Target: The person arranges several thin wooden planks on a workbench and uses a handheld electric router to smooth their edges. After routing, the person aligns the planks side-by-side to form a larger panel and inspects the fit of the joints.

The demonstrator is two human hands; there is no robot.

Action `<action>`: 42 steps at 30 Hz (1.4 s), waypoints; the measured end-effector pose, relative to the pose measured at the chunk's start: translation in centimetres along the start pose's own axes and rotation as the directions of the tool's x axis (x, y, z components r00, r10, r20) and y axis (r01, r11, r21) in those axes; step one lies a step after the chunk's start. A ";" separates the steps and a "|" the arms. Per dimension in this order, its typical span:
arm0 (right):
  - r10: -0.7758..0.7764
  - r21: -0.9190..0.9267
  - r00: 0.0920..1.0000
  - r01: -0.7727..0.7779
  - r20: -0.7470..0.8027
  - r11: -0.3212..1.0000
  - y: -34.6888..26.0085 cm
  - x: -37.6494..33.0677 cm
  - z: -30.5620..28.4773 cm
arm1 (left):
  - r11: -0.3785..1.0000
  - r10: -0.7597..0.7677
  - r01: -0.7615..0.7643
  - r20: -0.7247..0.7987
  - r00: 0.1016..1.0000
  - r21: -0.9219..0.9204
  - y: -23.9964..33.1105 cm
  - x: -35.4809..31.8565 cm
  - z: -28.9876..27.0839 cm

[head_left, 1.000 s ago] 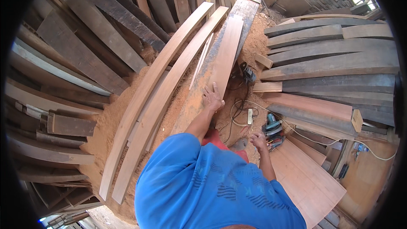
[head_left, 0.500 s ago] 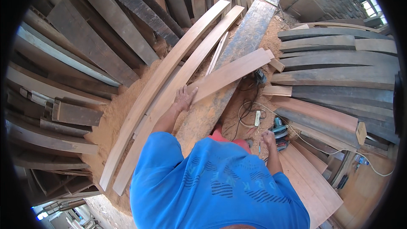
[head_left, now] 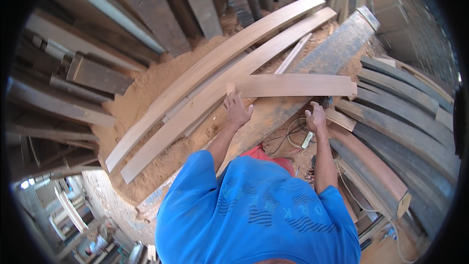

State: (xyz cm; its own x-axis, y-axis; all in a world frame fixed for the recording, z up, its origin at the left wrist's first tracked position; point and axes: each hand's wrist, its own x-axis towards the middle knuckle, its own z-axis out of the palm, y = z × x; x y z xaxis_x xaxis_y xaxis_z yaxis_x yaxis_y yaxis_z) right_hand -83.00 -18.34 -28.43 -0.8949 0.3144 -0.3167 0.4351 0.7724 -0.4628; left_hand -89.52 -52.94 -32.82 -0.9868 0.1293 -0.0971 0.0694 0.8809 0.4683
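Note:
A short pale wooden plank (head_left: 293, 85) lies almost crosswise over a long, weathered, dusty beam (head_left: 337, 51). My left hand (head_left: 238, 111) is at the plank's left end, fingertips against it and thumb spread away. Just below the plank's near edge, toward its right end, my right hand (head_left: 316, 116) is raised with fingers apart and nothing in it. Whether its fingertips touch the wood I cannot tell. Two long curved boards (head_left: 215, 56) (head_left: 278, 41) rest side by side to the left of the beam.
Sawdust (head_left: 132, 112) covers the ground around the boards. Dark timbers (head_left: 171, 10) stand stacked at the far left, and more curved timbers (head_left: 405, 102) are piled on the right. A white power strip (head_left: 307, 140) and cables lie below my right hand. A thin strip (head_left: 294, 53) lies beside the beam.
The short plank has swung from a slant to nearly level. My right hand has risen from beside the power tool to the plank, my left has shifted to its end, and the view has turned.

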 end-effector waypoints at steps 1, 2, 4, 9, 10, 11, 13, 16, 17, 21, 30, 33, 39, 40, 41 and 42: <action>-0.005 0.003 0.999 0.005 0.032 1.000 -1.0 0.7 0.3 | 0.991 -0.127 0.126 -0.013 0.992 -0.041 -1.4 -1.2 0.5; -0.010 0.005 0.998 0.009 0.063 1.000 -1.9 1.3 0.6 | 0.938 -0.313 0.303 -0.035 0.949 -0.169 -3.5 -2.3 1.2; -0.055 -0.041 0.990 0.061 0.128 0.997 -3.7 2.6 1.5 | 0.687 -0.660 0.588 -0.028 0.750 -0.427 -10.7 -5.1 3.8; -0.083 -0.056 0.979 0.095 0.188 0.994 -3.6 3.5 4.1 | 0.603 -0.790 0.797 0.163 0.591 0.037 -22.8 -7.8 -1.7; -0.091 -0.057 0.975 0.105 0.203 0.993 -3.7 3.6 4.1 | 0.250 -0.925 0.860 0.152 0.347 -0.446 -26.2 -8.7 -1.4; -0.074 -0.053 0.970 0.089 0.234 0.995 -4.2 3.8 3.9 | -0.169 -0.957 0.586 0.275 0.095 -0.793 -29.4 -9.6 -0.7; -0.005 -0.060 0.961 0.022 0.276 0.998 -4.2 4.0 3.5 | -0.526 -0.850 0.050 0.524 -0.043 -0.849 -33.1 -10.2 -0.6; 0.025 -0.103 0.959 0.004 0.282 0.995 -2.1 3.5 3.7 | -0.548 -0.835 0.034 0.545 -0.074 -0.835 -32.1 -7.9 -1.3; 0.046 -0.105 0.948 -0.013 0.315 0.994 -1.8 3.3 3.6 | -0.536 -0.842 0.039 0.529 -0.106 -0.844 -31.4 -7.4 -1.8; 0.065 -0.108 0.930 -0.028 0.361 0.994 -0.3 2.5 3.9 | -0.466 -0.880 -0.020 0.462 0.108 -0.884 -31.0 -9.3 -1.6; 0.009 -0.029 0.922 0.002 0.387 1.000 0.5 1.8 5.3 | -0.437 -0.896 -0.038 0.431 0.104 -0.899 -31.0 -10.1 -1.6; 0.021 0.029 0.924 -0.035 0.381 0.999 -0.3 2.7 5.5 | -0.444 -0.890 -0.007 0.440 0.117 -0.896 -30.9 -10.2 -1.9; -0.026 -0.038 0.924 0.044 0.381 0.998 -2.0 3.9 4.7 | -0.461 -0.887 0.025 0.462 0.026 -0.887 -30.5 -9.7 -2.4; -0.028 -0.004 0.935 0.031 0.354 1.000 -1.7 3.7 4.8 | -0.472 -0.880 0.051 0.474 0.022 -0.880 -30.3 -9.7 -2.8; -0.029 0.031 0.945 0.020 0.327 0.999 -1.5 3.6 4.9 | -0.483 -0.874 0.077 0.485 0.018 -0.872 -30.2 -9.5 -3.1; -0.015 0.044 0.941 0.000 0.338 0.999 -1.2 3.6 5.0 | -0.475 -0.878 0.072 0.478 0.028 -0.877 -29.7 -9.2 -3.7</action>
State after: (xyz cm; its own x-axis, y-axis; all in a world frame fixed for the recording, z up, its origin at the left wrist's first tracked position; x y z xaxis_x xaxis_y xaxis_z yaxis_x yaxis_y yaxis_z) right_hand -86.19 -20.88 -33.13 -0.8150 0.0981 -0.5710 0.4392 0.7474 -0.4985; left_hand -83.08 -81.95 -42.59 -0.0188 -0.5517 -0.8338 -0.2325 -0.8087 0.5403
